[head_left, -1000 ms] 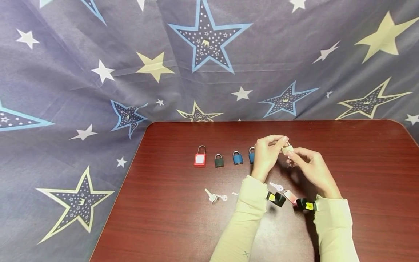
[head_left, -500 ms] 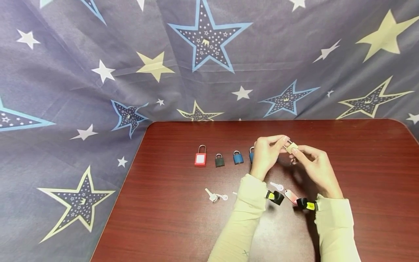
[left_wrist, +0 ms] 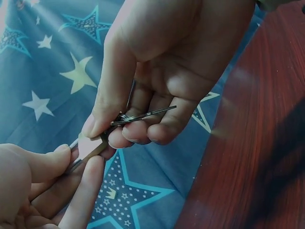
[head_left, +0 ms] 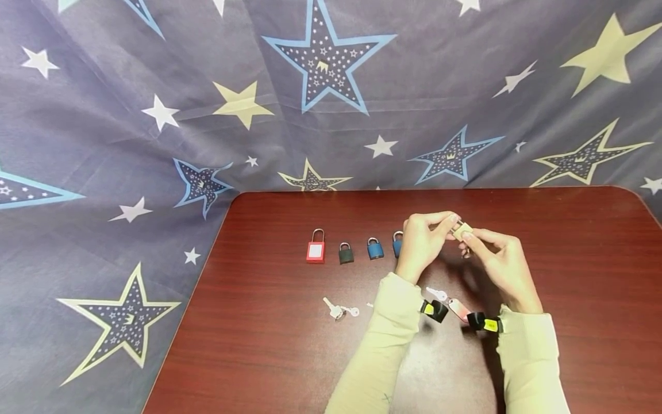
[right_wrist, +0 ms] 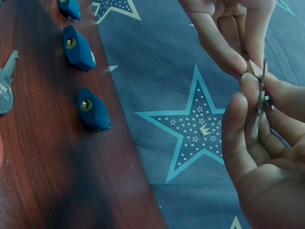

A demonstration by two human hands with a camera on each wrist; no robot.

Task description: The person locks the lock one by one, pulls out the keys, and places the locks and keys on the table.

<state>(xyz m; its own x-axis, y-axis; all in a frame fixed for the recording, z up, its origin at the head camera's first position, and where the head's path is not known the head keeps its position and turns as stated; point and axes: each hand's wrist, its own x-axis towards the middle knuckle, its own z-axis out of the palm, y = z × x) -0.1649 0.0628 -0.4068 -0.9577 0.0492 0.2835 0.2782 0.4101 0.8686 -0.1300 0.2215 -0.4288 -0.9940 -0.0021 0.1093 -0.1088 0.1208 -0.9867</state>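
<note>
Above the table, both hands hold one small brass padlock. My left hand pinches its silver shackle between thumb and fingers. With thumb and fingertips, my right hand grips the brass body, tilted so the shackle points up and left. In the left wrist view, thin metal keys stick out from the body's lower end beside the right fingers. The right wrist view shows a key nearly edge-on by the right fingertips. I cannot tell how deep a key sits in the lock.
To the left stand a red padlock, a dark green one and a blue one; another blue padlock is partly behind my left hand. Nearer lie keys and a red-tagged key. A starry cloth hangs behind.
My right hand has shifted slightly right, and the brass padlock has moved a little right and up and tilted more. My left hand stays almost in place, still pinching the shackle.
</note>
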